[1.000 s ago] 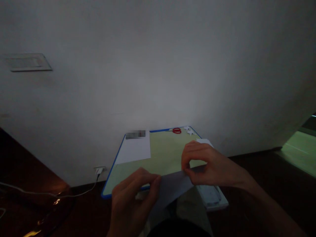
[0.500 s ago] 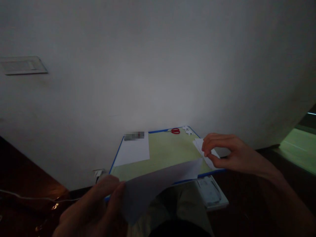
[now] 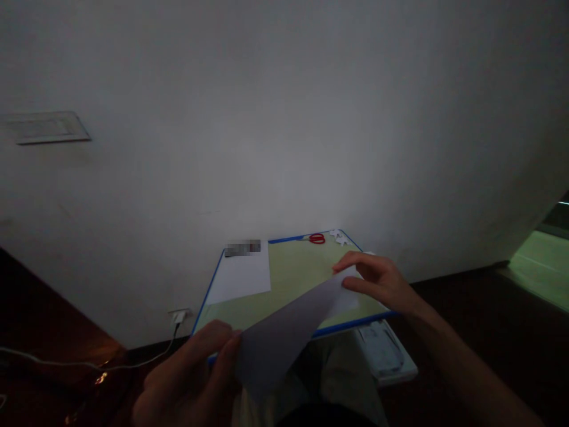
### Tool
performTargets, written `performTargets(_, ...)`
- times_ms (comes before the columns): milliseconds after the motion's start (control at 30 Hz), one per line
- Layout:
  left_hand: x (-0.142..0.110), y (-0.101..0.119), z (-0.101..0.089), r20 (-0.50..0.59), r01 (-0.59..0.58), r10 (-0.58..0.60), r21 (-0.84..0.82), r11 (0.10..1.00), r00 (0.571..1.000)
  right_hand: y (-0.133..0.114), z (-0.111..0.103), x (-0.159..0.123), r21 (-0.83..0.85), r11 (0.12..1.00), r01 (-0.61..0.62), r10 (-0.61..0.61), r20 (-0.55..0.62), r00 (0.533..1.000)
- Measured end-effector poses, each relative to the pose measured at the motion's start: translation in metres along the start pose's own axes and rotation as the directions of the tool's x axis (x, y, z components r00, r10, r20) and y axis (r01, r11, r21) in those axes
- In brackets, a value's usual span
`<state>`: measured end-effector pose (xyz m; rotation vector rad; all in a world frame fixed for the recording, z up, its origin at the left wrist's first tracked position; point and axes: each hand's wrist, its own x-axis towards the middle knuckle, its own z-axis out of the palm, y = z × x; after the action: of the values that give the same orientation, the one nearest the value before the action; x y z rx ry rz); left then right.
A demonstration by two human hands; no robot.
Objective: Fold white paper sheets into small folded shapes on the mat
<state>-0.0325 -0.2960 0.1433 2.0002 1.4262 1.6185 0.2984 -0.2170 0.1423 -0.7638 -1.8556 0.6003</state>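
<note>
A white sheet of paper is held up over the near edge of the table, tilted and slightly bent. My left hand pinches its left end between thumb and fingers. At the sheet's upper right corner, my right hand has its thumb on the near side and its fingers behind, closed on the paper. Red-handled scissors lie at the far edge of the table, with small white paper cutouts beside them.
Another white sheet lies on the table's left side, a blurred-out object at its top. More paper is partly hidden behind my right hand. A white box sits below the table's right edge. A plugged-in cable hangs at left.
My right hand has moved left and closed on the paper's right corner. The sheet's right end has risen, and my left hand has shifted slightly right.
</note>
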Motion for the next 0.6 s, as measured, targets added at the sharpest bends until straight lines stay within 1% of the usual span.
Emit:
performTargets(67,0.002,-0.011,0.003,-0.042,0.014,-0.016,-0.059,0.998,0.999,-0.003,0.002,0.002,0.005,1.000,-0.030,0.030,-0.076,0.997)
performTargets(100,0.004,-0.016,0.004,-0.018,0.018,-0.020,-0.072,0.997,1.000,-0.007,0.003,0.004,-0.004,0.999,-0.042,0.042,-0.094,0.995)
performTargets(133,0.007,-0.021,0.006,0.038,0.014,-0.012,-0.053,0.998,0.999,-0.011,0.004,0.006,-0.016,0.999,-0.046,0.044,-0.105,0.993)
performTargets(167,0.011,-0.025,0.007,0.114,-0.026,0.028,-0.025,0.999,0.993,-0.017,0.004,0.008,-0.039,0.998,-0.043,0.038,-0.114,0.993)
performTargets(200,0.015,-0.026,0.009,0.147,-0.070,0.068,0.009,0.998,0.987,-0.023,0.005,0.010,-0.075,0.997,-0.034,0.025,-0.118,0.993)
performTargets(233,0.019,-0.026,0.011,0.151,-0.118,0.113,0.026,0.993,0.982,-0.029,0.007,0.012,-0.124,0.992,-0.021,0.006,-0.120,0.993)
performTargets(300,0.027,-0.021,0.018,0.154,-0.184,0.181,0.006,0.983,0.971,-0.041,0.012,0.016,-0.237,0.971,0.021,-0.041,-0.082,0.996)
performTargets(367,0.032,-0.012,0.029,0.197,-0.214,0.224,-0.069,0.974,0.955,-0.051,0.019,0.018,-0.304,0.948,0.094,-0.097,0.005,0.995)
performTargets(467,0.034,0.001,0.050,0.209,-0.174,0.213,-0.190,0.966,0.954,-0.061,0.028,0.020,-0.311,0.929,0.202,-0.174,0.115,0.978)
performTargets(533,0.032,0.005,0.062,0.221,-0.142,0.210,-0.287,0.947,0.952,-0.064,0.033,0.020,-0.307,0.924,0.228,-0.194,0.138,0.971)
performTargets(600,0.029,0.007,0.071,0.215,-0.085,0.174,-0.371,0.925,0.961,-0.066,0.036,0.020,-0.306,0.924,0.228,-0.193,0.142,0.971)
